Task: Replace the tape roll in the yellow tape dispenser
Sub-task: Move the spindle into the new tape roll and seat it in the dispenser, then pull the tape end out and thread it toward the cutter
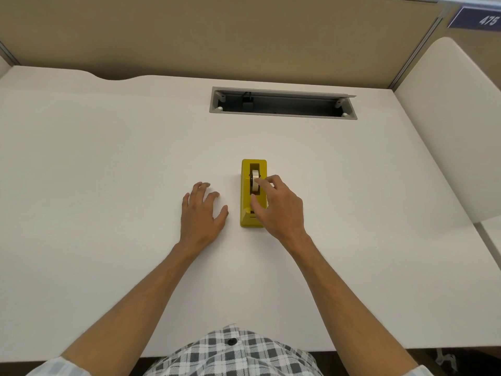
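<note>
One cream-coloured roll of tape (255, 180) still sat in the slot of the blocky yellow plastic tape dispenser (253, 192), mid-way across the plain white surface (108, 158). Our right hand (276, 206) had thumb and forefinger pinching that roll; our left hand (202, 210) lay spread flat just beside the dispenser, not touching it. Our worry: with nothing bracing the dispenser, a tight roll could've dragged the whole thing up or tipped it.

right hand (279, 207) hid yellow tape dispenser's (247, 191) right side | tape roll (254, 181) partly covered | grip on roll unclear
</note>
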Demonstrator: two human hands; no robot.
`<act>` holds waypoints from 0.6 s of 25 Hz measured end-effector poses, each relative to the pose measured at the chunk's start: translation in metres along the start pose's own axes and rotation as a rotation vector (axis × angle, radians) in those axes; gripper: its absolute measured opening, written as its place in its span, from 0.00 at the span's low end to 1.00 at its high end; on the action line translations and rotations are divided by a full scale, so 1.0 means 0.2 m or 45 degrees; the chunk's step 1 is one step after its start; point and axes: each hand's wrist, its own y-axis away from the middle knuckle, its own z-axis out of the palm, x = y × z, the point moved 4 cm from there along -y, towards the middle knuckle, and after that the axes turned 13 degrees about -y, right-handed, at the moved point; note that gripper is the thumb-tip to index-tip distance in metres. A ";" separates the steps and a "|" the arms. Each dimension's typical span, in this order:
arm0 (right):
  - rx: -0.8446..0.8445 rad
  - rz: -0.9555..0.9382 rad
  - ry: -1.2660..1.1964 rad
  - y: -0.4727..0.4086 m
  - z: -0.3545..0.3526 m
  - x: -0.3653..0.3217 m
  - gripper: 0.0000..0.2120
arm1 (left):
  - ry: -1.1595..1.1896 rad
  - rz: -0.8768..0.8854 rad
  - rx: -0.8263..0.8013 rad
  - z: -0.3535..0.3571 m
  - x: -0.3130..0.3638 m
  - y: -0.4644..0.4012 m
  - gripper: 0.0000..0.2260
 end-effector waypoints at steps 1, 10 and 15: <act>0.002 -0.005 -0.002 0.00 0.00 0.00 0.15 | 0.007 0.028 0.087 -0.03 0.02 -0.02 0.15; -0.009 -0.023 -0.010 0.00 -0.01 -0.01 0.14 | 0.038 0.323 -0.243 -0.05 0.27 -0.23 0.30; -0.017 -0.014 0.005 -0.01 -0.03 -0.01 0.15 | 0.164 0.295 -0.237 -0.04 0.29 -0.26 0.23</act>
